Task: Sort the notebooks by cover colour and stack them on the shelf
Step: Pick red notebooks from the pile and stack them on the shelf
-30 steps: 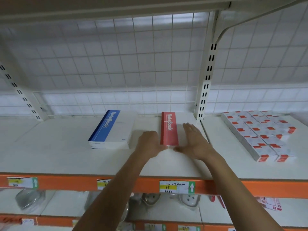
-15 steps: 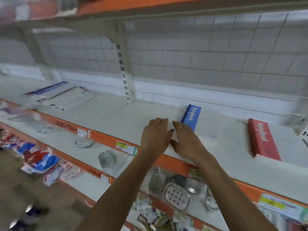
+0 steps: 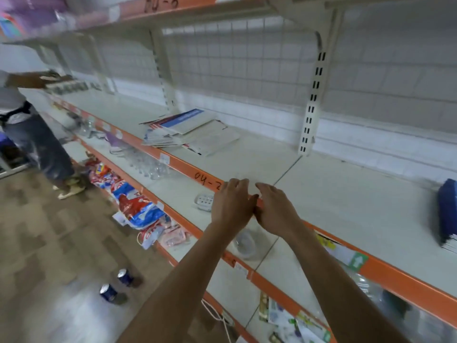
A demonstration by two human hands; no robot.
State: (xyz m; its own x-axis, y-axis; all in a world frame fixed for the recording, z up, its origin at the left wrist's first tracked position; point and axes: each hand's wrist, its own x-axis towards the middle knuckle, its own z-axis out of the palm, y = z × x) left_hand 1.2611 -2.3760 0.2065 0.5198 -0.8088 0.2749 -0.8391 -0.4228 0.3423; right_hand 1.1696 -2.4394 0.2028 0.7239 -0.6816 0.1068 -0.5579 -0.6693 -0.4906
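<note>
Blue stack (image 3: 447,214) looks finished, I judge; mixed pile (image 3: 190,132) awaits sorting; my left hand (image 3: 231,205) and right hand (image 3: 275,211) hover together, relaxed, empty.

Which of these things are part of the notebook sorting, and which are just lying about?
Job: messy notebook pile, blue notebook stack, shelf, left hand, right hand (both empty).
Lying about: cans on the floor, red-and-blue packets, soap dish, glassware below.
</note>
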